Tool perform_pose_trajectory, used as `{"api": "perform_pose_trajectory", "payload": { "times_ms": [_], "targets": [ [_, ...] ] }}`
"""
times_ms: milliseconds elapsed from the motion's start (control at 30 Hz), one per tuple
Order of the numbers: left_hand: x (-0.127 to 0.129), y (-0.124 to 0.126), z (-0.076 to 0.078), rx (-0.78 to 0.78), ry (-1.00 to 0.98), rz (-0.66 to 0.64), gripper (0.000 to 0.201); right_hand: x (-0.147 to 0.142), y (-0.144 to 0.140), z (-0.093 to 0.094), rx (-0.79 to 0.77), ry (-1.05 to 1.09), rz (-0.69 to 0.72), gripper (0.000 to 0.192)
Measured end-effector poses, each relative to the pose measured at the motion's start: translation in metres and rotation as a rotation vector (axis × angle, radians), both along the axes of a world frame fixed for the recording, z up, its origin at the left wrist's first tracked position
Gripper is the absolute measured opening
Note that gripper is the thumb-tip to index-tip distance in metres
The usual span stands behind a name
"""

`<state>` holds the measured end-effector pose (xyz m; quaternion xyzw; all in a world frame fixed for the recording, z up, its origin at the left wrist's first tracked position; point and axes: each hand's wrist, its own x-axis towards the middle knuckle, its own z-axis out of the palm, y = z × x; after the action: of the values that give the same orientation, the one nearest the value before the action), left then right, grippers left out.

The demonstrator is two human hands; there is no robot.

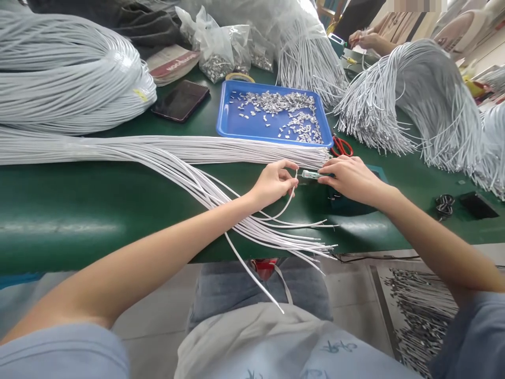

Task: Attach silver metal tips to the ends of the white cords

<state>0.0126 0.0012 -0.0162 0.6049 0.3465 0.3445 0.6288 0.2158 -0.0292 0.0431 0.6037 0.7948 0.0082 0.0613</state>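
Between the thumb and fingers of my left hand (276, 183) is the end of a white cable (290, 199), bent upward from the loose bunch. My right hand (353, 179) grips a small tool with a clear, greenish handle (311, 174), which looks like a small screwdriver. Its thin metal shaft points left at the cable end; whether they touch I cannot tell. Under my left forearm, loose white cables (272, 237) fan out toward the table's front edge. Behind both hands lies a straight bundle of white cables (221, 149), its ends close to my right fingers.
A blue tray (223, 113) of small metal pieces stands behind the bundle, with red-handled scissors (342, 147) beside it. A phone (181, 101), a coiled cable bundle (79, 73) and bags of metal parts (216, 55) lie left. More cable bundles (426, 100) and another person's hand (365, 39) are right.
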Motion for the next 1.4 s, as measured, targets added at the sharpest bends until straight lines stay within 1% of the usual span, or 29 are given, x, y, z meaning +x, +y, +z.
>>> {"api": "perform_pose_trajectory", "payload": {
  "times_ms": [67,133,233,367,500,667,767,867,933,967,1067,1133,1300,1333,1400],
  "targets": [
    [0.0,0.0,0.001,-0.017,-0.01,0.002,0.022,0.001,0.005,0.003,-0.016,-0.024,-0.004,0.019],
    [0.001,0.0,0.003,-0.027,-0.02,0.0,0.022,-0.001,0.007,0.006,-0.023,-0.039,-0.047,0.02],
    [0.001,0.0,0.003,-0.024,-0.025,-0.008,0.023,-0.007,0.007,0.009,-0.009,0.006,-0.11,0.02],
    [0.001,0.0,0.002,0.011,0.003,-0.005,0.026,-0.013,0.005,0.01,0.013,0.079,-0.082,0.016],
    [0.002,0.001,0.0,0.041,0.042,0.004,0.028,-0.016,0.005,0.009,-0.008,0.086,-0.086,0.016],
    [0.003,0.001,0.001,0.011,0.055,0.032,0.029,-0.018,0.006,0.007,0.001,0.096,-0.073,0.015],
    [0.003,0.001,0.002,0.002,0.053,0.034,0.029,-0.015,0.007,0.006,0.014,0.104,-0.09,0.02],
    [0.003,0.001,0.003,0.011,0.049,0.037,0.029,-0.009,0.009,0.004,0.013,0.194,-0.122,0.034],
    [0.003,0.0,0.003,0.008,0.046,0.032,0.028,-0.005,0.01,0.001,0.053,0.228,-0.146,0.041],
    [0.004,0.0,0.003,0.004,0.044,0.028,0.028,-0.004,0.011,-0.001,0.088,0.229,-0.153,0.04],
    [0.003,0.0,0.003,-0.008,0.043,0.027,0.028,0.001,0.013,-0.005,0.168,0.238,-0.148,0.032],
    [0.002,0.0,0.002,-0.004,0.045,0.026,0.029,0.004,0.013,-0.007,0.182,0.237,-0.153,0.03],
    [-0.002,0.001,-0.001,0.019,0.018,0.021,0.033,0.013,0.014,-0.005,0.168,0.222,-0.205,0.037],
    [-0.002,0.001,-0.001,0.025,0.005,0.022,0.034,0.014,0.014,-0.004,0.188,0.251,-0.221,0.036],
    [-0.002,0.0,-0.003,0.029,-0.019,0.006,0.039,0.013,0.014,-0.002,0.29,0.379,-0.234,0.03]
  ]
}}
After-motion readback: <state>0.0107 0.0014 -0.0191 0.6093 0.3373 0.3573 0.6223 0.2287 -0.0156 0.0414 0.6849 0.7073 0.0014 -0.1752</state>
